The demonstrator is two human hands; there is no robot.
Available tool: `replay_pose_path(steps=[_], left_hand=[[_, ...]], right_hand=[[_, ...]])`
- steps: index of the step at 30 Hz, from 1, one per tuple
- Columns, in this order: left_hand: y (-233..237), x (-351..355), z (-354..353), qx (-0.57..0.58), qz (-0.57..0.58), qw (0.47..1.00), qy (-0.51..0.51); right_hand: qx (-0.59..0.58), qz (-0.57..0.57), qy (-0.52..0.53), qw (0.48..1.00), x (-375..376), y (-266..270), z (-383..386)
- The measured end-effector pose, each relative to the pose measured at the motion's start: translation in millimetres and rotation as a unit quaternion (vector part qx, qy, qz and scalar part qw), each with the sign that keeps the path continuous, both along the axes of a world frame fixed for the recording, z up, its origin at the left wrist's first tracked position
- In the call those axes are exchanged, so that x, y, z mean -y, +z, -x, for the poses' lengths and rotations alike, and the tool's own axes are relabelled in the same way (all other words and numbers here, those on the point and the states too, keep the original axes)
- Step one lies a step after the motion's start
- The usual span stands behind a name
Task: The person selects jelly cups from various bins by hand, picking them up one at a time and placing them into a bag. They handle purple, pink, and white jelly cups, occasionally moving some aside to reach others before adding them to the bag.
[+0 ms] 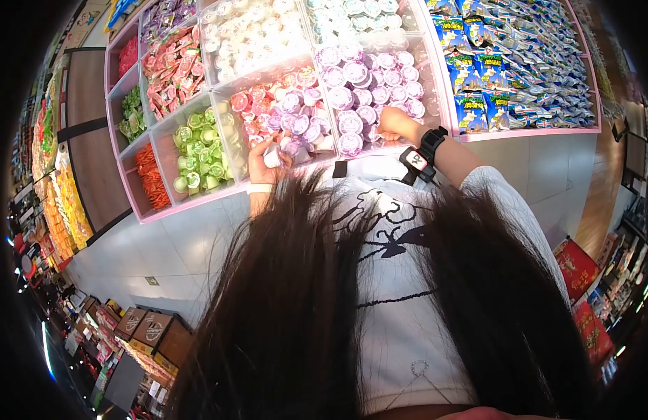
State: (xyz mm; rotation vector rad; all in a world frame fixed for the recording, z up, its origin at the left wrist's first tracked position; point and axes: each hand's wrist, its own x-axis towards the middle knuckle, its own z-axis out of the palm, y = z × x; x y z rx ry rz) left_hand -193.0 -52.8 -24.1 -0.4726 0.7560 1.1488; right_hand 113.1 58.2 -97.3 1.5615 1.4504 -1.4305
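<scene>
My left hand [263, 164] is at the front edge of the compartment with red and purple lidded jelly cups. Its fingers curl around a pale jelly cup [273, 155], and more purple-lidded cups [296, 143] lie against it. Over the neighbouring compartment of purple-lidded jelly cups [350, 122], my right hand [395, 124] is closed, its fingers bent down at the cups beside the divider. What it grips, if anything, is hidden. A black watch sits on my right wrist and a white band on my left.
The pink-edged display bin [138, 218] has clear dividers. Green cups [200, 150], orange-wrapped sweets [151, 178], red packets [173, 73] and white cups [254, 35] fill other sections. Blue snack bags [471, 70] stand at right. Long hair hangs in front of the camera.
</scene>
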Motion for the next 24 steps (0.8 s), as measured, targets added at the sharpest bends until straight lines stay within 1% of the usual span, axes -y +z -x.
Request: replay_pose_path(steps=[5, 8, 11, 14, 16, 17, 19, 20, 22, 24], left_hand=[[-7, -1, 1, -0.007, -0.013, 1.0, -0.015], [-7, -2, 0, 0.009, -0.001, 1.0, -0.015], [-10, -2, 0, -0.001, -0.005, 1.0, -0.019], [-7, -2, -1, 0.006, -0.011, 1.0, -0.02], [-6, 0, 0, 0.023, -0.029, 0.999, -0.019], [-6, 1, 1, 0.006, -0.014, 1.0, -0.021], [-3, 0, 0, -0.027, 0.014, 0.999, -0.028], [-5, -2, 0, -0.005, 0.006, 0.999, -0.033], [-6, -3, 2, 0.036, -0.01, 0.998, -0.041], [2, -4, 0, 0.029, -0.002, 0.999, -0.018]], right_hand=[[-0.033, -0.043, -0.014, 0.998, 3, 12, 1], [-0.061, -0.073, -0.009, 0.995, 6, 2, -2], [-0.137, -0.089, -0.046, 0.985, 9, -4, -9], [-0.171, -0.056, -0.074, 0.981, 0, 17, -15], [-0.101, -0.076, -0.035, 0.991, -9, 38, -25], [-0.065, -0.086, -0.016, 0.994, -10, 45, -30], [-0.017, -0.108, 0.066, 0.992, -10, 43, -40], [0.007, -0.12, 0.107, 0.987, -10, 42, -43], [0.032, -0.135, 0.112, 0.984, -8, 51, -41], [0.051, -0.156, 0.126, 0.978, -10, 67, -37]])
